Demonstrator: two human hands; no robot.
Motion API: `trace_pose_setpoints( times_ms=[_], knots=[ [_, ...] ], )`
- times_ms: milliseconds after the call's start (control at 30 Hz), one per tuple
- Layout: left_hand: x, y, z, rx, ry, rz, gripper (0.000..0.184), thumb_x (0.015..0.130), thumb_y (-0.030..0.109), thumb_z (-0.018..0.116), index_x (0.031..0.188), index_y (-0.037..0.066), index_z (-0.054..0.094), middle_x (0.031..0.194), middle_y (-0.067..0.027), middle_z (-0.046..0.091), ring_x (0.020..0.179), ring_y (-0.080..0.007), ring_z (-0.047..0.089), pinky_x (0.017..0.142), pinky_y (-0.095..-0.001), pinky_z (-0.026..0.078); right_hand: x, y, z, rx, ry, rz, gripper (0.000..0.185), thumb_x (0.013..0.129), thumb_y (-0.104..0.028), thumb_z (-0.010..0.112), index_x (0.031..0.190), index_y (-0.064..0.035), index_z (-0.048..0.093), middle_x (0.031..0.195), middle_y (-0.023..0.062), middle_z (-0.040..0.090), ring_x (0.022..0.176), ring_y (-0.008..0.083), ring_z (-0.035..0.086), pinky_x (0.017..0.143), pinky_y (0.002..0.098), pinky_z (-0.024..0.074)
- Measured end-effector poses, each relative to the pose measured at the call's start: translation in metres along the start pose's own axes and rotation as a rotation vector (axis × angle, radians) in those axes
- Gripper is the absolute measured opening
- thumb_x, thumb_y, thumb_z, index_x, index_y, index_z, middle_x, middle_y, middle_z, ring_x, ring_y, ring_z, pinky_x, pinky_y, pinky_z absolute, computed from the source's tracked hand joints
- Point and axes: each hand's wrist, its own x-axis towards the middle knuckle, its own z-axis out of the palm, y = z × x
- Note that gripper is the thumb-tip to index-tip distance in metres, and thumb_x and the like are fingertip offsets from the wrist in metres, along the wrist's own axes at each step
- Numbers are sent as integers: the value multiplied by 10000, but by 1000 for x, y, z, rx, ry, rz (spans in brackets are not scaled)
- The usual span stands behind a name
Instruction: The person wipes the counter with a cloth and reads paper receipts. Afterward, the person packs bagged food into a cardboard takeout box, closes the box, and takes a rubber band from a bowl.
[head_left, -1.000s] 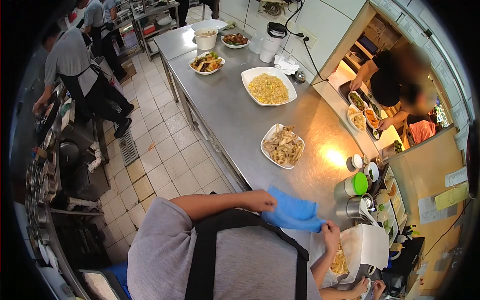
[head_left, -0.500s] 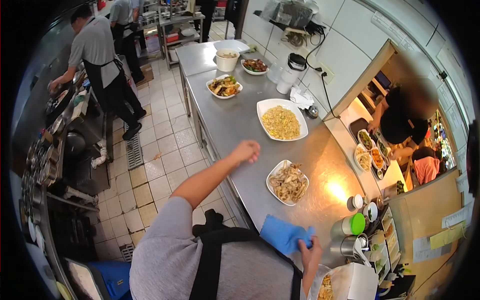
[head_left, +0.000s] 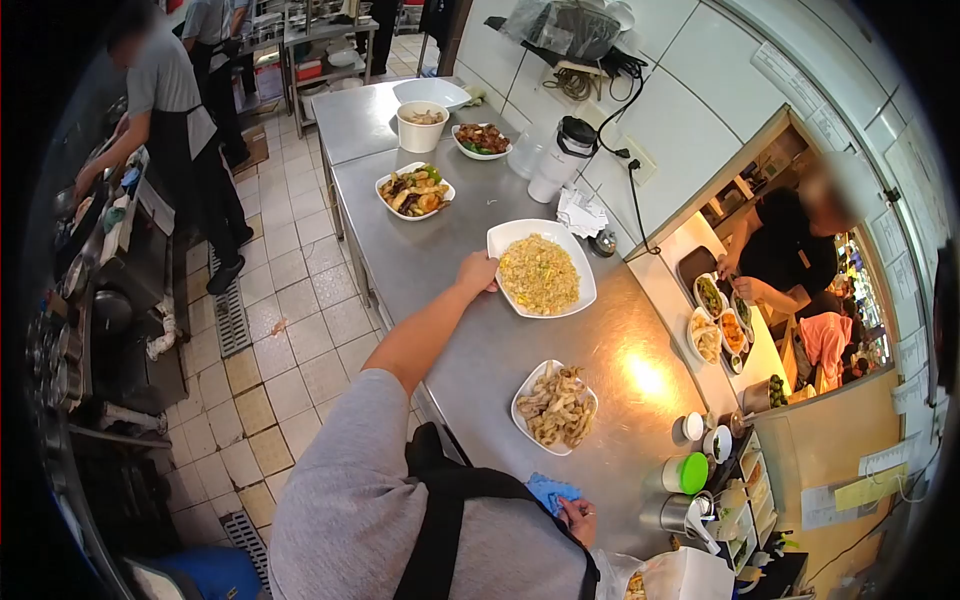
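Observation:
My left hand (head_left: 478, 271) grips the left rim of a white square plate (head_left: 507, 234) holding fried rice (head_left: 541, 276). Low in the view, beside the counter edge, my right hand (head_left: 578, 519) is closed on a crumpled blue cloth (head_left: 550, 490), partly hidden by my body. Between the hands, a smaller white dish (head_left: 522, 419) carries a heap of pale, sliced-looking food (head_left: 560, 405). Farther up the counter are a dish of mixed stir-fry (head_left: 415, 191), a dish of dark glazed food (head_left: 481, 140) and a white paper tub (head_left: 423, 137).
A white tumbler (head_left: 560, 165) stands by the wall near crumpled paper (head_left: 582, 213). Jars, including one with a green lid (head_left: 692, 473), crowd the right end. Through the hatch, a person (head_left: 800, 250) handles a tray of small dishes. Another person (head_left: 180, 130) works at the stove.
My left hand has reached forward and taken hold of the fried rice plate's rim. My right hand has drawn the blue cloth back toward my body. The camera view has shifted.

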Motion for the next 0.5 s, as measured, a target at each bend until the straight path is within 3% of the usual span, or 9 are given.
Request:
trace_pose_setpoints(
  times_ms=[100, 167, 267, 400, 500],
  knots=[
    [-8, -3, 1, -91, 31, 22, 303, 886, 158, 469, 1097, -20, 595, 804, -134, 658, 585, -181, 652, 481, -294, 563, 2, 2, 3, -22, 28, -14, 310, 719, -56, 690, 989, -205, 721, 924, 99, 548, 724, 229, 554, 648, 338, 479],
    [-15, -6, 6, -145, 32, 17, 311, 889, 157, 469, 1120, -18, 582, 824, -130, 655, 580, -176, 646, 490, -292, 564, -3, 18, 15, 144, -27, 258, 280, 722, -76, 703, 975, -194, 722, 888, 93, 555, 699, 232, 552, 631, 343, 476],
    [-34, -7, 14, -252, -12, -5, 343, 901, 169, 472, 1187, -9, 536, 877, -131, 647, 586, -171, 642, 518, -286, 569, 0, -24, 9, 223, -70, 327, 245, 723, -129, 731, 963, -176, 720, 829, 80, 559, 663, 235, 547, 607, 345, 470],
    [-49, -13, 33, -376, -75, -54, 421, 920, 187, 479, 1303, 19, 435, 979, -127, 624, 621, -165, 637, 564, -279, 574, -5, -5, 46, 83, -203, 403, 263, 715, -220, 769, 965, -156, 717, 791, 71, 581, 630, 228, 546, 592, 352, 464],
    [-57, -14, 54, -469, -23, -34, 354, 902, 124, 479, 1236, 5, 482, 923, -119, 635, 547, -163, 626, 462, -271, 554, -5, -38, 39, -49, -35, 497, 325, 695, -218, 771, 1007, -159, 698, 897, 96, 609, 713, 246, 569, 647, 384, 466]
  ],
)
